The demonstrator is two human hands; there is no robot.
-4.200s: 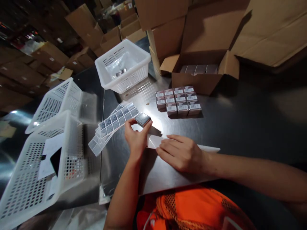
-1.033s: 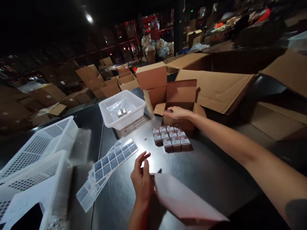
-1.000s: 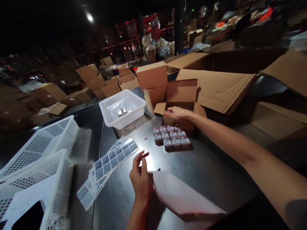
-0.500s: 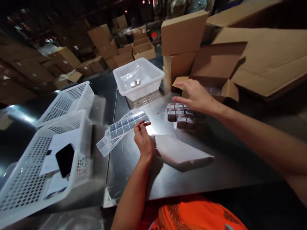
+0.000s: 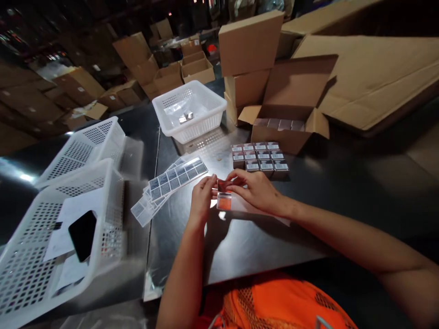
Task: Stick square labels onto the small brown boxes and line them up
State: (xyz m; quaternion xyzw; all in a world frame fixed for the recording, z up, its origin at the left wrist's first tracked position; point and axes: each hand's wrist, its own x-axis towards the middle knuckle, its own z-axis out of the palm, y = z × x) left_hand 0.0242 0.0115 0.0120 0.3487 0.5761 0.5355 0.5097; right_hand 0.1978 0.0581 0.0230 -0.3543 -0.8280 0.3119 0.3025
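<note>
While both hands meet above the middle of the steel tabletop [image 5: 308, 214], a small shiny box [image 5: 223, 194] sits between them, lifted just clear of the surface. Left hand [image 5: 201, 201]: fingers pinched narrow on the box's left edge. Right hand [image 5: 257, 192]: fingers closed on its top and right side. Box faces look reddish and reflective; print too small to read. Under the right hand lies a white sheet [image 5: 270, 212], mostly covered by the hand and forearm.

Just left of the hands: a fanned stack of label sheets [image 5: 171, 180], flat on the tabletop. Beyond the hands: a block of small labelled boxes [image 5: 259, 157], packed side by side in rows. Directly behind that, touching or nearly so, an open cardboard carton [image 5: 284, 135] with more small boxes visible inside. To its left, a white perforated basket [image 5: 188, 109] holding a clear bag and some metallic items. Near left edge: two more white baskets; the nearer one [image 5: 51, 246] contains papers and a black phone [image 5: 82, 233].
</note>
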